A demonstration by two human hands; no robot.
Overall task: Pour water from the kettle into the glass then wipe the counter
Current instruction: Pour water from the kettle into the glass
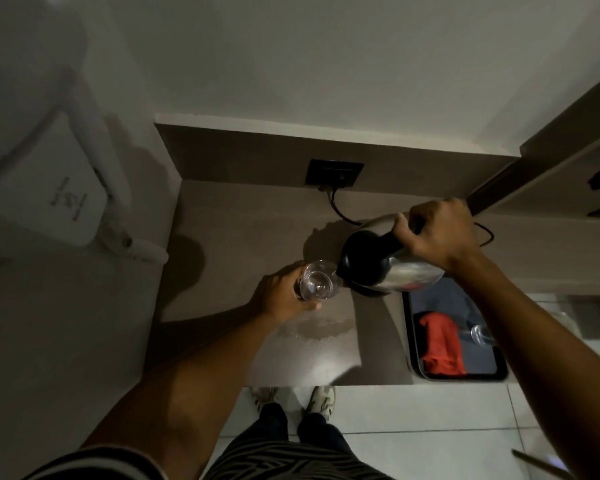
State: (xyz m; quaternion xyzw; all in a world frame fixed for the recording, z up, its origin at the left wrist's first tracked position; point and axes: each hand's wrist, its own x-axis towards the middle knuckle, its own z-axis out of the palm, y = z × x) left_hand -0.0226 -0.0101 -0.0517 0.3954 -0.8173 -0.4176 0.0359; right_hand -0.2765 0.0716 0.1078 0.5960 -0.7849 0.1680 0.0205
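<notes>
My right hand [433,233] grips the black handle of a steel kettle [392,268], which is tilted to the left with its black lid and spout at the rim of a clear glass [317,280]. My left hand [281,296] holds that glass above the brown counter [239,237]. A wet patch of spilled water [317,329] lies on the counter just below the glass. A red cloth [442,344] lies on a dark tray [503,370] at the right.
A second clear glass [480,336] lies on the tray beside the cloth. A black wall socket [335,173] with a cable [340,209] sits at the counter's back. A cabinet edge [534,161] rises at the right. White tiled floor and my shoes [321,398] show below the counter's front.
</notes>
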